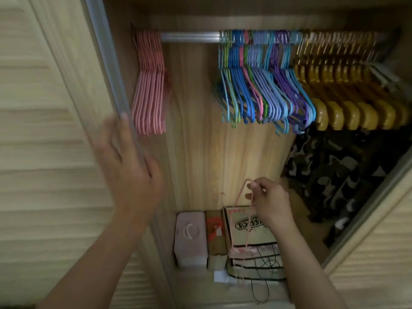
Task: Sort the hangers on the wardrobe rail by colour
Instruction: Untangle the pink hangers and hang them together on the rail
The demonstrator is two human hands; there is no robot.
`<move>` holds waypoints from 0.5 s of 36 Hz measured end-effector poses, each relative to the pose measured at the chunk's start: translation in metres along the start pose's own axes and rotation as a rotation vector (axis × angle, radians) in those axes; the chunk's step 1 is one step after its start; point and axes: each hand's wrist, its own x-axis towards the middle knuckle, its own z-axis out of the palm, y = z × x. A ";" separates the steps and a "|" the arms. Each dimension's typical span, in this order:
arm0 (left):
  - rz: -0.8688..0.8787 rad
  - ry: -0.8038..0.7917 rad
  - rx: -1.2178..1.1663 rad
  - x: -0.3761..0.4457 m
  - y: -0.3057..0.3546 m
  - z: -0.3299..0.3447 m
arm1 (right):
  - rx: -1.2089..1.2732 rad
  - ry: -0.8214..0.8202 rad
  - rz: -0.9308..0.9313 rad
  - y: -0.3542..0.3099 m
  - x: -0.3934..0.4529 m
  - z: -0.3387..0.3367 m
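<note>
Head view: the wardrobe rail (189,37) runs across the top of the open wardrobe; a tight bunch of pink hangers (149,85) hangs at its left end, against the side wall; a bare stretch of rail separates it from a mixed bunch of blue, purple and green hangers (263,81), with a stray pink one among them; touching that bunch on the right hangs a row of yellow hangers (347,94), thicker in build; below the yellow row hangs a camouflage garment (347,175).

The right hand (270,202) is low in the wardrobe, well below the rail; thumb and forefinger pinch the neck of a single pink hanger (242,219) just under its hook, the other fingers curled in; the hook rises just left of the fingertips, and the hanger's body drops below the hand, in front of a printed cardboard box (247,226) on the wardrobe floor; beside the box lie a pink plastic case (190,235) and a smaller brown carton (215,237).

The left hand (131,166) is raised at the sliding door's metal edge (107,70), blurred; its fingers are spread and hold nothing; one fingertip reaches the edge, just beside the pink bunch's lower ends.
</note>
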 end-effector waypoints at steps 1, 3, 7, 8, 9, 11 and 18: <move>-0.088 -0.125 -0.082 -0.026 0.006 0.000 | 0.036 0.037 -0.005 0.003 -0.003 -0.002; -0.301 -0.435 -0.200 -0.075 0.015 0.005 | 0.152 0.117 0.006 0.006 -0.004 -0.006; -0.709 -1.012 -0.261 -0.148 0.011 0.026 | 0.401 0.215 0.076 0.003 -0.003 -0.019; -0.745 -1.061 -0.295 -0.159 0.006 0.028 | 0.447 0.229 0.081 0.002 -0.003 -0.023; -0.780 -1.079 -0.327 -0.166 0.002 0.028 | 0.483 0.239 0.098 0.002 -0.003 -0.027; -0.847 -1.115 -0.349 -0.177 -0.009 0.028 | 0.564 0.254 0.165 0.008 -0.004 -0.033; -1.150 -1.361 -0.350 -0.191 -0.038 0.021 | 0.506 0.301 0.353 0.046 -0.002 -0.035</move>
